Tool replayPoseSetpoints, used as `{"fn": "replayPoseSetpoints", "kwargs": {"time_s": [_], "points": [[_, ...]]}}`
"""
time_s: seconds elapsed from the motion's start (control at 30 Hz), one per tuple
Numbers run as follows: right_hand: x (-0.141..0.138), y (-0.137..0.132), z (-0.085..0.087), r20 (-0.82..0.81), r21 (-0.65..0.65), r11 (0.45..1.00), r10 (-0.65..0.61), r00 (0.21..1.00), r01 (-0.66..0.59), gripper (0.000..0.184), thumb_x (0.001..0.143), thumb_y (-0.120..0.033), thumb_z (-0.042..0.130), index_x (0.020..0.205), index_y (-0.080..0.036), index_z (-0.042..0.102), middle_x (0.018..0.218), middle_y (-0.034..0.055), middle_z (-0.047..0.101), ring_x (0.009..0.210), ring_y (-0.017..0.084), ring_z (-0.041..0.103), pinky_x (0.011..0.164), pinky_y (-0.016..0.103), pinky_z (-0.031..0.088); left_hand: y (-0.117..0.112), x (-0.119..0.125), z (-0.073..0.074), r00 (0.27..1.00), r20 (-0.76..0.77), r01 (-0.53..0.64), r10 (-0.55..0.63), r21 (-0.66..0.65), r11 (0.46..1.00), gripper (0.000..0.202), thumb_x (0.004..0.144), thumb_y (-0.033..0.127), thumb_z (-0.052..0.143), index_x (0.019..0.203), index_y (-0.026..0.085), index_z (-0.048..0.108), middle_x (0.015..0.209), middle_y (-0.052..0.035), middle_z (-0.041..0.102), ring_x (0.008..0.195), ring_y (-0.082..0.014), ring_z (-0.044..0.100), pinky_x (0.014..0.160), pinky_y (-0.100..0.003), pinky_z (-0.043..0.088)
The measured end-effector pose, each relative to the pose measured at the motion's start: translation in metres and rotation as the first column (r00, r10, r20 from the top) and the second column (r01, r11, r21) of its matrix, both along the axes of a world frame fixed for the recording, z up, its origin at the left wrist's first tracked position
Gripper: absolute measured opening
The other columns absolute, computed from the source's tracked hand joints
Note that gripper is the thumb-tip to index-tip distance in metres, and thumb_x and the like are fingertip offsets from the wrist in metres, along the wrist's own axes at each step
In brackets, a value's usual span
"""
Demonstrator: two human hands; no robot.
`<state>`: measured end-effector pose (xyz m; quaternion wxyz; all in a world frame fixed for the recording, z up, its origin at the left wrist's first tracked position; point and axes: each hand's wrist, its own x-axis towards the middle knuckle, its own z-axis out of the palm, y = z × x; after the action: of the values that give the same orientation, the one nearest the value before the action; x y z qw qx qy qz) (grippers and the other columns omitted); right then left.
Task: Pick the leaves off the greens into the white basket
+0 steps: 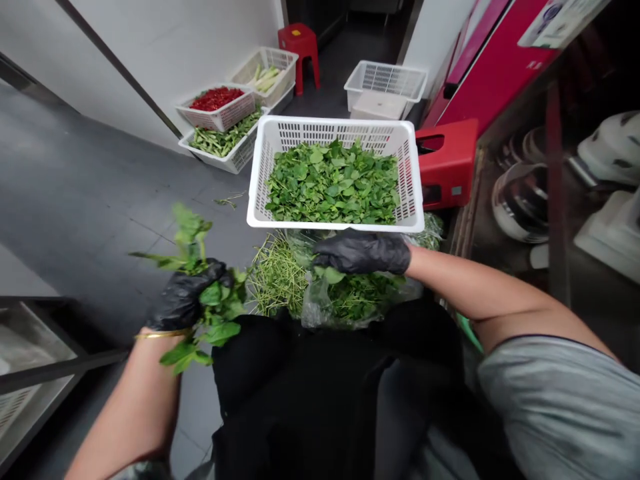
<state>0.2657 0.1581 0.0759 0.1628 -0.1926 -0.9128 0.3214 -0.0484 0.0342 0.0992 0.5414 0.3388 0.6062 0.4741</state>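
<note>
On the pink-red cabinet [483, 77] at upper right I can see a white label [550, 27] with a round dark emblem, but the print is too blurred to read and the picture's edge cuts it off. A few pale marks lower on the same panel are too small for me to make out. A yellow sticker [296, 33] sits on the seat of the far red stool [301, 48], and a pale sticker [456, 191] on the red plastic piece [457, 150] beside my basket; I can't read either.

My left hand [187, 293], in a black glove, is closed around a bunch of leafy sprigs [220, 333], held over the floor to the left; its upper leaves are blurred. My right hand [361, 252], gloved too, is at the near rim of the white basket [335, 225], above an open plastic bag [316, 303] of greens. A leaf shows by its fingertips, but I can't tell whether it grips anything.

Loose leaves [335, 183] cover the bottom of the basket, and whatever supports it is hidden. Thin stems [277, 273] lie left of the bag, their near edge covered by my dark clothing. On the dark shelf [555, 167] at right, the pale shapes are hard to identify.
</note>
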Motion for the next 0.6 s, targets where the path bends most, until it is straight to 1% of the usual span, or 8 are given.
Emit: {"fn": "replayPoseSetpoints", "kwargs": {"time_s": [0.07, 0.13, 0.23, 0.3, 0.37, 0.47, 0.53, 0.6], "points": [[-0.018, -0.006, -0.008, -0.155, -0.188, 0.982, -0.019, 0.988, -0.011, 0.031, 0.099, -0.043, 0.055, 0.105, -0.020, 0.074, 0.097, 0.0075, 0.076, 0.087, 0.020, 0.069, 0.082, 0.031, 0.052, 0.002, 0.021, -0.015, 0.996, 0.086, 0.018, -0.016, -0.032, 0.999, 0.027, 0.064, 0.035, 0.091, 0.065, 0.017, 0.071, 0.062, -0.0026, 0.067, 0.049, -0.0140, 0.058, 0.044, -0.025, 0.049], [-0.032, -0.013, -0.014, -0.303, -0.372, 0.925, -0.199, 0.932, 0.077, 0.035, 0.099, -0.046, 0.053, 0.111, -0.021, 0.074, 0.109, 0.0069, 0.076, 0.100, 0.022, 0.070, 0.089, 0.033, 0.054, 0.002, 0.044, -0.030, 0.986, 0.159, -0.032, 0.044, -0.073, 0.997, 0.026, 0.064, 0.033, 0.091, 0.068, 0.016, 0.072, 0.064, -0.0035, 0.067, 0.053, -0.0155, 0.062, 0.048, -0.026, 0.053], [-0.036, -0.020, -0.017, -0.339, -0.563, 0.798, -0.462, 0.820, 0.217, 0.037, 0.094, -0.052, 0.059, 0.111, -0.024, 0.076, 0.113, 0.0060, 0.075, 0.110, 0.026, 0.069, 0.096, 0.038, 0.054, -0.007, 0.062, -0.043, 0.948, 0.303, -0.063, 0.100, -0.129, 0.990, 0.027, 0.068, 0.036, 0.089, 0.074, 0.015, 0.073, 0.065, -0.0027, 0.067, 0.052, -0.0137, 0.061, 0.047, -0.024, 0.053], [-0.033, -0.026, -0.017, -0.306, -0.592, 0.781, -0.448, 0.840, 0.201, 0.035, 0.092, -0.053, 0.063, 0.107, -0.024, 0.078, 0.112, 0.0054, 0.076, 0.112, 0.026, 0.069, 0.101, 0.040, 0.053, -0.015, 0.065, -0.045, 0.918, 0.386, -0.038, 0.086, -0.129, 0.991, 0.029, 0.066, 0.036, 0.090, 0.074, 0.014, 0.073, 0.063, -0.0006, 0.064, 0.045, -0.0096, 0.056, 0.040, -0.020, 0.047], [-0.032, -0.033, -0.019, -0.261, -0.564, 0.811, -0.357, 0.897, 0.158, 0.035, 0.090, -0.051, 0.067, 0.109, -0.025, 0.078, 0.114, 0.0055, 0.077, 0.114, 0.027, 0.069, 0.104, 0.041, 0.051, -0.012, 0.066, -0.044, 0.905, 0.420, -0.024, 0.072, -0.117, 0.993, 0.031, 0.062, 0.035, 0.091, 0.074, 0.013, 0.073, 0.060, 0.0002, 0.063, 0.041, -0.0074, 0.052, 0.035, -0.018, 0.041], [-0.036, -0.044, -0.027, -0.216, -0.484, 0.841, -0.383, 0.898, 0.243, 0.039, 0.088, -0.050, 0.069, 0.115, -0.023, 0.076, 0.119, 0.0078, 0.076, 0.117, 0.029, 0.068, 0.106, 0.043, 0.049, 0.029, 0.071, -0.033, 0.926, 0.371, -0.055, 0.073, -0.060, 0.997, 0.031, 0.063, 0.031, 0.092, 0.079, 0.012, 0.074, 0.062, -0.0008, 0.066, 0.045, -0.0089, 0.055, 0.041, -0.020, 0.046], [-0.033, -0.050, -0.034, -0.268, -0.451, 0.807, -0.530, 0.804, 0.381, 0.041, 0.091, -0.051, 0.063, 0.117, -0.022, 0.075, 0.120, 0.0088, 0.076, 0.118, 0.028, 0.068, 0.107, 0.042, 0.048, 0.076, 0.074, -0.018, 0.957, 0.281, -0.087, 0.072, 0.042, 0.995, 0.034, 0.069, 0.027, 0.089, 0.095, 0.011, 0.076, 0.069, -0.0013, 0.070, 0.052, -0.0120, 0.061, 0.054, -0.025, 0.054], [-0.020, -0.054, -0.042, -0.318, -0.460, 0.729, -0.668, 0.673, 0.506, 0.042, 0.094, -0.053, 0.059, 0.117, -0.020, 0.073, 0.119, 0.0093, 0.076, 0.117, 0.028, 0.068, 0.107, 0.041, 0.048, 0.118, 0.072, -0.001, 0.972, 0.221, -0.101, 0.077, 0.101, 0.990, 0.034, 0.074, 0.023, 0.086, 0.100, 0.005, 0.075, 0.075, -0.0032, 0.073, 0.060, -0.0153, 0.067, 0.062, -0.029, 0.056]]}}
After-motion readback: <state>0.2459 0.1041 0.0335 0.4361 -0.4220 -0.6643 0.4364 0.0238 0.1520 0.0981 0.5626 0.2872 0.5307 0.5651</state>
